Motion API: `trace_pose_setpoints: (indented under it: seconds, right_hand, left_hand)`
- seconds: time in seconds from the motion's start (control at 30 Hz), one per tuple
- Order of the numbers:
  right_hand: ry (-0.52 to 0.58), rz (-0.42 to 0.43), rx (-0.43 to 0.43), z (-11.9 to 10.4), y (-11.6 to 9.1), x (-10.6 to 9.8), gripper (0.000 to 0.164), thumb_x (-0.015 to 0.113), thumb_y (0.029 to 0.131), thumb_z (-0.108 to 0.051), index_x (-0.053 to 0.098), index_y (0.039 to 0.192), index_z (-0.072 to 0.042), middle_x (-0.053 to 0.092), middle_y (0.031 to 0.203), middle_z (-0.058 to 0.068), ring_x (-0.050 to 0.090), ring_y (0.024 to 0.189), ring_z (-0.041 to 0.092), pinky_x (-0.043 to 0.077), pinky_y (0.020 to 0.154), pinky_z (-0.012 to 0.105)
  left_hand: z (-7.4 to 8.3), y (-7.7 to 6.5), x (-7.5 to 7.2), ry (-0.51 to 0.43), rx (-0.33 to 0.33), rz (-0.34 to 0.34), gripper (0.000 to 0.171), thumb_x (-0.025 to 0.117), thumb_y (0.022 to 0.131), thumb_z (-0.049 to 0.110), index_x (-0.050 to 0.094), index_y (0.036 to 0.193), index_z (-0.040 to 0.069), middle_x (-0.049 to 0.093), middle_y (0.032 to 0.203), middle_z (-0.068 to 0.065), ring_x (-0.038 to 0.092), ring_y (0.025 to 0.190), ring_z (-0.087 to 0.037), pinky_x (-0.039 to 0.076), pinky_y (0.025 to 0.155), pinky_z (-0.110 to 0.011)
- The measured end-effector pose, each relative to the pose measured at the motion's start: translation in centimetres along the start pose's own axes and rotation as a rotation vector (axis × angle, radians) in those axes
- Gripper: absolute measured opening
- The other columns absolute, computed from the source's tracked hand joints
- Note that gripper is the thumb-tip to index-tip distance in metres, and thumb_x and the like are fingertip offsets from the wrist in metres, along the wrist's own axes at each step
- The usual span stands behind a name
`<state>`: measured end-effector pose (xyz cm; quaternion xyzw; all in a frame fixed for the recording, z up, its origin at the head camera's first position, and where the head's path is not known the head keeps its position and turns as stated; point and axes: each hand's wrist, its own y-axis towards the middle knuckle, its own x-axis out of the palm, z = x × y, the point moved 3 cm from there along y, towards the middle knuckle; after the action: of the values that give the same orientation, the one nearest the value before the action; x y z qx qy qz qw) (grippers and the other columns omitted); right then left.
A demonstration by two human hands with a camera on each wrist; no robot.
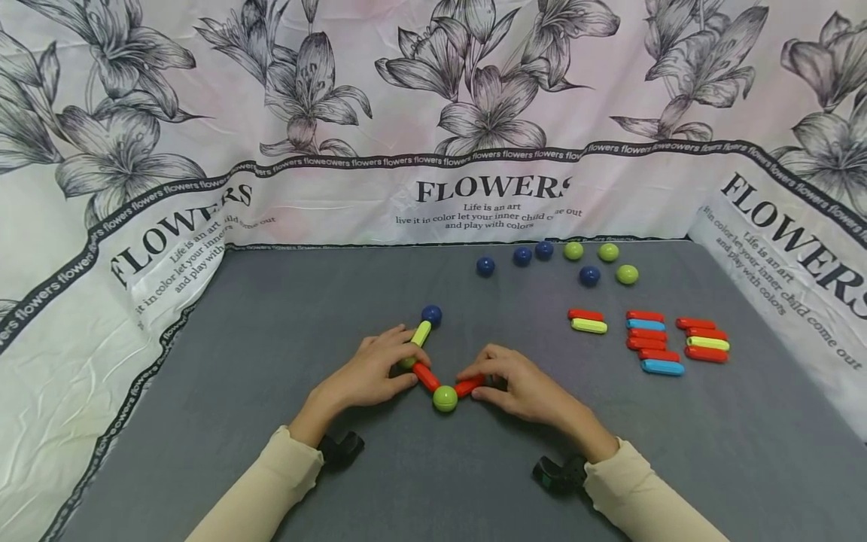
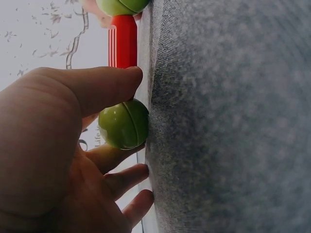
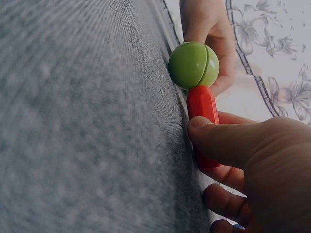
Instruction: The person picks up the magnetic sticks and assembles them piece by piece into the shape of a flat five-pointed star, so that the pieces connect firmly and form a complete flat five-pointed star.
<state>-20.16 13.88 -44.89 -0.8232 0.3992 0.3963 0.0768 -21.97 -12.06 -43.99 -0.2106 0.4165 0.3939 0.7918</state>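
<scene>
Partial assembly is indicated: left of and beyond the front green ball (image 1: 445, 399), a left red rod (image 1: 426, 377), rear green ball (image 1: 406, 363), yellow rod (image 1: 421, 333) and blue ball (image 1: 431, 315) are chained, while to its right the right red rod (image 1: 470, 386), its outer end unconnected, is pinched by the right hand (image 1: 518, 384). The rear green ball is gripped by the left hand (image 1: 376, 366). Beyond and right of the front ball, spare rods (image 1: 646, 336) and spare balls (image 1: 589, 275) appear unused; moving room is afforded leftward by the worktop (image 1: 237, 361), bordered behind by floral fabric (image 1: 325, 203).
</scene>
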Motion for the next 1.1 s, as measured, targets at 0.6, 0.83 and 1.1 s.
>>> trace_pose_setpoints:
  seconds: [0.6,0.83,1.1]
  right_hand:
    - [-0.161,0.349,0.21,4.2,-2.3,-6.7,0.027,0.076,0.091,-0.009,0.074,0.117,-0.009,0.069,0.1,0.005,0.051,0.078,0.013,0.043,0.068,0.025]
    - [-0.168,0.363,0.277,5.2,-2.7,-7.0,0.025,0.075,0.093,-0.012,0.073,0.118,-0.009,0.07,0.1,0.008,0.053,0.08,0.015,0.043,0.069,0.026]
    - [-0.163,0.423,0.277,5.4,-2.6,-7.1,0.026,0.076,0.092,-0.014,0.074,0.117,-0.008,0.069,0.099,0.009,0.053,0.08,0.017,0.044,0.069,0.026]
  left_hand:
    - [-0.3,0.0,-0.4,-0.009,-0.001,-0.017,0.021,0.07,0.097,0.023,0.068,0.116,0.032,0.043,0.16,-0.011,0.023,0.156,-0.038,0.022,0.117,-0.066]
    - [-0.3,0.0,-0.5,-0.006,0.001,-0.017,0.021,0.069,0.097,0.022,0.068,0.114,0.033,0.046,0.158,-0.01,0.023,0.156,-0.039,0.022,0.117,-0.066]
    - [-0.3,-0.1,-0.5,-0.01,-0.019,-0.027,0.021,0.071,0.096,0.022,0.068,0.115,0.032,0.047,0.158,-0.009,0.022,0.156,-0.039,0.021,0.117,-0.065]
